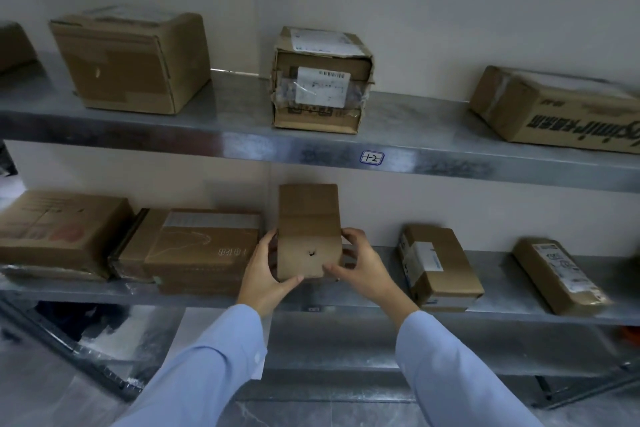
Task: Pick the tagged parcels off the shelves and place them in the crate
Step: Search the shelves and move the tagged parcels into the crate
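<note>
A small plain brown cardboard parcel (308,232) stands upright at the front of the lower metal shelf (502,298), with a small dark hole in its near face. My left hand (265,274) grips its left side and bottom corner, thumb under the front edge. On the opposite side my right hand (363,267) grips it, fingers curled over the edge and thumb on the front face. Both sleeves are light blue. No crate is in view.
The lower shelf also holds flat boxes (204,246) to the left and labelled parcels (438,263) (559,274) to the right. The upper shelf (242,135) carries a plain box (133,59), a labelled taped box (320,83) and a printed box (561,111). A "1-2" tag (372,158) marks its edge.
</note>
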Demonstrator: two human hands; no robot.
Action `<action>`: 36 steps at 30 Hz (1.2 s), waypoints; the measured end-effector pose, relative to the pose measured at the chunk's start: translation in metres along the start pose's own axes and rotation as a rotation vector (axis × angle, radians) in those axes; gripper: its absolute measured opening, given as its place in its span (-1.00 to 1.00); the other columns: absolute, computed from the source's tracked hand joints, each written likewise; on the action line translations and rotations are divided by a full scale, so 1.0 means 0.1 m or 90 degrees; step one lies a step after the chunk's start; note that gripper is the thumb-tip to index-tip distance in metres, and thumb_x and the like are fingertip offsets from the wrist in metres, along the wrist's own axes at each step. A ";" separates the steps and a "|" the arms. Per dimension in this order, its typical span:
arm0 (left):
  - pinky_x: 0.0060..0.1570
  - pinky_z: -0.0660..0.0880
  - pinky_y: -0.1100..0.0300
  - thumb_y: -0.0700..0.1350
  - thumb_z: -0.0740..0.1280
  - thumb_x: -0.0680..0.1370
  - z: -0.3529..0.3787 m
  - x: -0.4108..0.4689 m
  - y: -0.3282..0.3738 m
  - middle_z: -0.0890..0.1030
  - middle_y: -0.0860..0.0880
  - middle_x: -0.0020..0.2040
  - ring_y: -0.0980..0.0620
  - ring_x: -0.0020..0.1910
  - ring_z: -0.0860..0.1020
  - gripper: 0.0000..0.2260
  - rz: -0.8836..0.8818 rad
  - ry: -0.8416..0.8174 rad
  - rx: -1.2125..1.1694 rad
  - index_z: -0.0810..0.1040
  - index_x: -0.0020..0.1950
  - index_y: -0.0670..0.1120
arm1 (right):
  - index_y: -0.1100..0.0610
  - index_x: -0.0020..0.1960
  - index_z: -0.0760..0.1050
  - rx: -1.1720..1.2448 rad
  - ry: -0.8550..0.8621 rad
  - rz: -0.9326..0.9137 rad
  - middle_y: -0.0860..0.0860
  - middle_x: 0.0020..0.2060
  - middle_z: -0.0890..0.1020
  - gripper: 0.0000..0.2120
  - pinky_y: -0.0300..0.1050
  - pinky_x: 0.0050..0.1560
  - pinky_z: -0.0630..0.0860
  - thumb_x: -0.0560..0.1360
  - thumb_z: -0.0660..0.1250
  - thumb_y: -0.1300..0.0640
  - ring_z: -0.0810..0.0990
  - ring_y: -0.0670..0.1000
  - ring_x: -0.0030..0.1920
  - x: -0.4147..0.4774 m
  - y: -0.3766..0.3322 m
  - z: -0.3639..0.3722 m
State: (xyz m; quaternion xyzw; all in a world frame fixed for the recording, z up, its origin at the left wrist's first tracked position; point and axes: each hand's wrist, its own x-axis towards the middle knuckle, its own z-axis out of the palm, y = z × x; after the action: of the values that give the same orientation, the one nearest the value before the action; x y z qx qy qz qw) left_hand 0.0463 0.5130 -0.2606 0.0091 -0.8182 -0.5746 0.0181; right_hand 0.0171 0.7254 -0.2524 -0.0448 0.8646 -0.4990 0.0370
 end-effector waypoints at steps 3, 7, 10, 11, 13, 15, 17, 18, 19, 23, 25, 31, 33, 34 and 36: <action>0.41 0.34 0.00 -0.18 0.59 0.35 -0.03 0.02 0.05 0.36 0.14 0.42 0.08 0.41 0.33 -0.13 0.007 -0.009 0.001 0.17 0.49 0.19 | -0.05 0.43 0.21 0.002 0.008 -0.017 -0.12 0.29 0.43 -0.22 0.02 0.28 0.53 0.37 0.57 0.14 0.44 -0.01 0.36 0.02 -0.03 -0.01; 0.43 0.32 -0.07 -0.11 0.59 0.36 -0.08 0.05 0.11 0.32 0.14 0.45 0.07 0.44 0.31 -0.10 0.016 -0.009 -0.002 0.12 0.53 0.18 | -0.12 0.52 0.14 -0.008 0.009 -0.014 -0.05 0.35 0.41 -0.11 0.05 0.31 0.50 0.36 0.58 0.09 0.46 0.04 0.34 0.03 -0.09 -0.03; 0.44 0.28 0.01 -0.09 0.57 0.38 -0.09 0.06 0.18 0.24 0.06 0.49 0.06 0.43 0.28 -0.12 0.031 -0.012 0.030 0.12 0.55 0.14 | -0.10 0.55 0.12 -0.019 0.016 -0.015 -0.02 0.35 0.38 -0.06 -0.01 0.32 0.49 0.34 0.59 0.03 0.44 0.03 0.33 0.03 -0.12 -0.02; 0.41 0.27 0.08 -0.10 0.56 0.39 -0.09 0.07 0.20 0.22 0.05 0.48 0.07 0.41 0.28 -0.14 0.039 -0.015 0.041 0.15 0.55 0.12 | -0.11 0.55 0.10 -0.020 0.016 -0.014 -0.02 0.34 0.37 -0.05 -0.07 0.30 0.48 0.34 0.59 0.02 0.44 0.02 0.32 0.03 -0.13 -0.02; 0.36 0.25 0.16 -0.11 0.56 0.41 -0.09 0.07 0.24 0.20 0.03 0.45 0.12 0.34 0.26 -0.19 0.052 -0.020 0.050 0.19 0.54 0.09 | -0.12 0.57 0.02 -0.018 0.014 -0.011 -0.05 0.30 0.34 -0.01 -0.17 0.24 0.45 0.35 0.58 0.02 0.42 -0.04 0.27 0.03 -0.15 0.00; 0.33 0.24 0.19 -0.11 0.55 0.42 -0.10 0.07 0.27 0.19 0.04 0.44 0.16 0.29 0.24 -0.24 0.060 -0.024 0.048 0.22 0.51 0.08 | -0.12 0.57 -0.02 -0.008 0.017 -0.008 -0.07 0.28 0.32 0.01 -0.18 0.23 0.45 0.36 0.58 0.02 0.42 -0.06 0.24 0.02 -0.18 0.00; 0.31 0.25 0.19 -0.12 0.54 0.42 -0.09 0.09 0.28 0.20 0.06 0.43 0.16 0.29 0.24 -0.28 0.055 -0.028 0.039 0.24 0.47 0.09 | -0.12 0.55 0.03 0.017 0.020 -0.007 -0.04 0.31 0.35 -0.05 -0.11 0.25 0.49 0.37 0.57 0.00 0.45 -0.01 0.28 0.01 -0.19 -0.02; 0.32 0.26 0.17 -0.11 0.54 0.42 -0.09 0.09 0.28 0.22 0.06 0.43 0.15 0.30 0.26 -0.29 0.049 -0.036 0.033 0.24 0.45 0.11 | -0.09 0.53 0.06 0.034 0.022 -0.003 -0.02 0.33 0.36 -0.09 -0.04 0.27 0.51 0.37 0.56 0.00 0.46 0.02 0.30 0.00 -0.21 -0.04; 0.36 0.27 0.13 -0.10 0.55 0.42 -0.09 0.10 0.27 0.25 0.08 0.44 0.13 0.33 0.28 -0.29 0.042 -0.044 0.022 0.23 0.44 0.13 | -0.06 0.52 0.09 0.050 0.025 0.005 -0.01 0.35 0.37 -0.12 0.02 0.29 0.52 0.38 0.55 0.00 0.46 0.05 0.33 -0.01 -0.22 -0.06; 0.38 0.36 -0.17 0.04 0.56 0.33 -0.08 0.10 0.29 0.37 0.11 0.42 0.03 0.42 0.35 -0.26 0.002 -0.077 -0.041 0.23 0.39 0.23 | 0.05 0.48 0.11 0.045 0.059 0.003 -0.02 0.39 0.33 -0.19 -0.01 0.29 0.52 0.42 0.53 0.03 0.44 0.02 0.32 -0.04 -0.31 -0.16; 0.37 0.37 -0.19 0.08 0.54 0.30 -0.07 0.12 0.33 0.36 0.12 0.42 0.02 0.42 0.35 -0.24 0.001 -0.082 -0.057 0.22 0.39 0.23 | 0.06 0.43 0.12 0.036 0.060 -0.005 -0.05 0.33 0.35 -0.24 -0.06 0.28 0.52 0.42 0.53 0.06 0.44 0.03 0.32 -0.04 -0.35 -0.21; 0.41 0.34 -0.08 -0.11 0.53 0.44 -0.02 0.18 0.46 0.24 0.19 0.40 0.11 0.37 0.32 -0.18 0.034 -0.082 -0.053 0.10 0.51 0.23 | 0.00 0.54 0.06 0.007 0.077 -0.008 -0.04 0.38 0.34 -0.11 -0.12 0.27 0.49 0.41 0.53 -0.04 0.38 -0.01 0.37 -0.06 -0.44 -0.33; 0.42 0.31 -0.06 -0.11 0.52 0.45 0.00 0.19 0.51 0.20 0.09 0.45 0.02 0.43 0.29 -0.17 0.029 -0.098 -0.052 0.08 0.54 0.19 | -0.01 0.53 0.15 -0.022 0.064 -0.011 -0.03 0.37 0.34 -0.17 -0.17 0.22 0.48 0.41 0.51 -0.08 0.38 0.00 0.37 -0.08 -0.47 -0.36; 0.43 0.29 -0.06 -0.10 0.51 0.46 0.00 0.20 0.53 0.18 0.05 0.48 -0.02 0.46 0.27 -0.19 0.027 -0.099 -0.051 0.09 0.54 0.16 | 0.00 0.52 0.18 -0.029 0.056 -0.010 0.00 0.38 0.35 -0.20 -0.15 0.22 0.49 0.41 0.51 -0.09 0.39 0.02 0.37 -0.09 -0.49 -0.38; 0.44 0.26 -0.06 -0.10 0.51 0.46 0.01 0.21 0.54 0.18 0.01 0.51 -0.07 0.49 0.25 -0.21 0.028 -0.092 -0.056 0.11 0.53 0.14 | 0.01 0.51 0.20 -0.029 0.051 -0.005 0.01 0.38 0.36 -0.20 -0.12 0.21 0.52 0.40 0.50 -0.12 0.41 0.03 0.36 -0.09 -0.50 -0.39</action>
State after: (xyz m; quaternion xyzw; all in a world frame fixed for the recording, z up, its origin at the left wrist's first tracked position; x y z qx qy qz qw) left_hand 0.0252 0.5317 -0.2097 -0.0513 -0.7912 -0.6087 -0.0282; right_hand 0.0241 0.7353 -0.1894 -0.0290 0.8763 -0.4809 -0.0003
